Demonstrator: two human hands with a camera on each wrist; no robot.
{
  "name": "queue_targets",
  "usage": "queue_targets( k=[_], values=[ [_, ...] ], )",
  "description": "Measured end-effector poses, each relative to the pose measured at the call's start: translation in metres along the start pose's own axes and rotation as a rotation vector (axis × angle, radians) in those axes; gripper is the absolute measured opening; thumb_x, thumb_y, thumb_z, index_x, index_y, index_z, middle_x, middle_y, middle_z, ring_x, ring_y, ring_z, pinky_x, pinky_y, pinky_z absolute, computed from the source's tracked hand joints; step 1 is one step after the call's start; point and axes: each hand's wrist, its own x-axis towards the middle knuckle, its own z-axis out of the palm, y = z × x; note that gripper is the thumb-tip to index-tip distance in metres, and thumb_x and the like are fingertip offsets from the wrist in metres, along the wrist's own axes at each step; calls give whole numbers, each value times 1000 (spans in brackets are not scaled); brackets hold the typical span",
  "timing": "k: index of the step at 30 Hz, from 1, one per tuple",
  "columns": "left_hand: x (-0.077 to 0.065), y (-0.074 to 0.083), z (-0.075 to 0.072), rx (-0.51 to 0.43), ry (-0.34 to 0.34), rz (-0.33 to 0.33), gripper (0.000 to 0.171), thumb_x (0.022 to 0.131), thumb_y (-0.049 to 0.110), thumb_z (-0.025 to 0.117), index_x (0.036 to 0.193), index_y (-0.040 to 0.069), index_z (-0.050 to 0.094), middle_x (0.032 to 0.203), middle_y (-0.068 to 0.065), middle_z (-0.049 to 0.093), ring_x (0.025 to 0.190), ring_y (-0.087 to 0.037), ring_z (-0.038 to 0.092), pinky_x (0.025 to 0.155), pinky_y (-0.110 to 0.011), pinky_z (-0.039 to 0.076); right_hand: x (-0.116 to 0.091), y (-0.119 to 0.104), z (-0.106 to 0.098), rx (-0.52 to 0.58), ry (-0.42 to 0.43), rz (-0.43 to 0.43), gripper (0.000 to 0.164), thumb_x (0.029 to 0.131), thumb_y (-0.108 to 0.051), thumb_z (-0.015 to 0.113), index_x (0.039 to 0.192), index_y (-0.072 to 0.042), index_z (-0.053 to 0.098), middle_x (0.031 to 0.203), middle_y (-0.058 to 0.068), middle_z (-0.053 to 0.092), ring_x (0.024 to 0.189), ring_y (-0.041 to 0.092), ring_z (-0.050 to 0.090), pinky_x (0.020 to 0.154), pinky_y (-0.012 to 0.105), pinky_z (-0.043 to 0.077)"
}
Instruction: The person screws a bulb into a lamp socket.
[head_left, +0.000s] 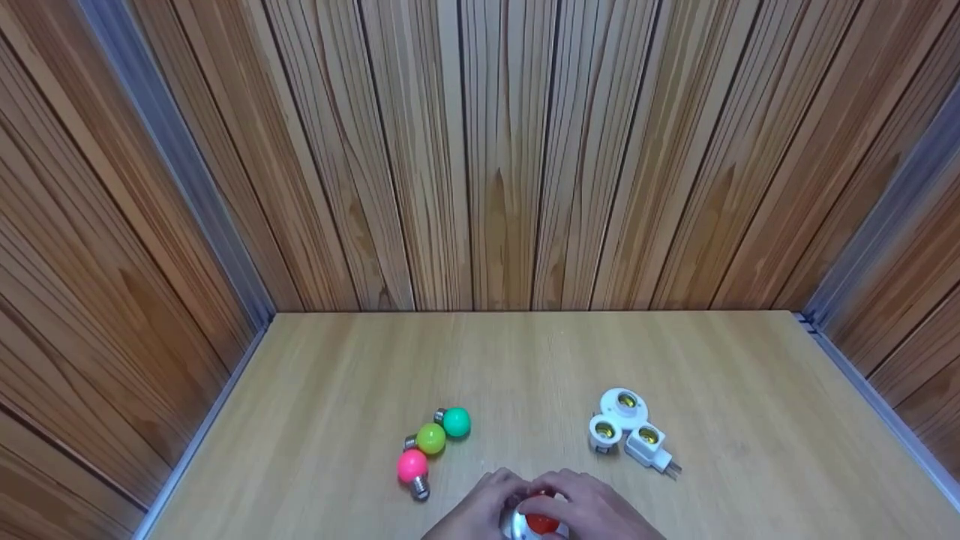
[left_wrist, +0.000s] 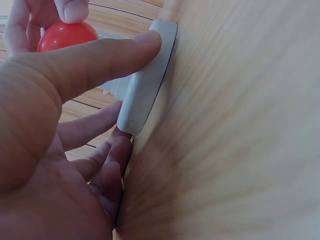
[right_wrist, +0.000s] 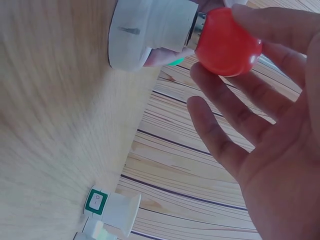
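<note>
At the table's near edge, a white lamp socket (right_wrist: 130, 35) with a wide round base stands on the wood. My left hand (head_left: 480, 506) grips that base, its thumb lying along the rim and the other fingers behind it in the left wrist view. A red light bulb (right_wrist: 227, 45) sits at the socket's mouth, a strip of its metal screw cap (right_wrist: 197, 27) showing between glass and socket. Thumb and fingertips of my right hand (head_left: 589, 510) pinch the red bulb from either side. In the head view both hands hide most of the socket.
Left of the hands lie a pink bulb (head_left: 412, 466), a yellow-green bulb (head_left: 431, 439) and a green bulb (head_left: 457, 422). To the right are a round white socket (head_left: 624, 407), a small socket (head_left: 604, 433) and a socket with plug prongs (head_left: 649, 444). Wood-panelled walls (head_left: 502, 150) enclose the table.
</note>
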Motion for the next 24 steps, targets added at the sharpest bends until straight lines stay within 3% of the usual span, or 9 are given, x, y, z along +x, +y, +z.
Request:
queue_targets(
  k=[6,14,22,24],
  values=[
    [0,2,1,-21,4,-40,51,73,36,87,118,34,62,112,12,54,108,-12,46,98,-37,49,2,-2,-3,52,-54,67,50,90,-64,57,127,-30,63,115,-8,62,97,1,55,81,17,53],
    [-2,1,3,-28,15,-30,52,74,35,87,118,36,61,113,13,53,111,-12,46,98,-37,51,4,-3,0,103,-41,117,33,96,-45,61,122,-25,63,103,-6,58,85,-6,48,70,12,43],
    [-1,2,3,-34,20,-45,52,73,36,87,118,34,62,114,12,54,110,-13,47,99,-39,52,5,-3,0,145,-48,144,34,96,-45,60,122,-24,62,103,-5,57,83,-7,49,69,12,45],
    [-1,2,3,-35,16,-50,51,73,37,87,117,34,62,113,13,54,109,-12,48,98,-38,52,4,-2,-2,141,-69,147,41,95,-49,61,129,-26,60,106,-5,57,84,-7,49,70,12,45]
  ],
)
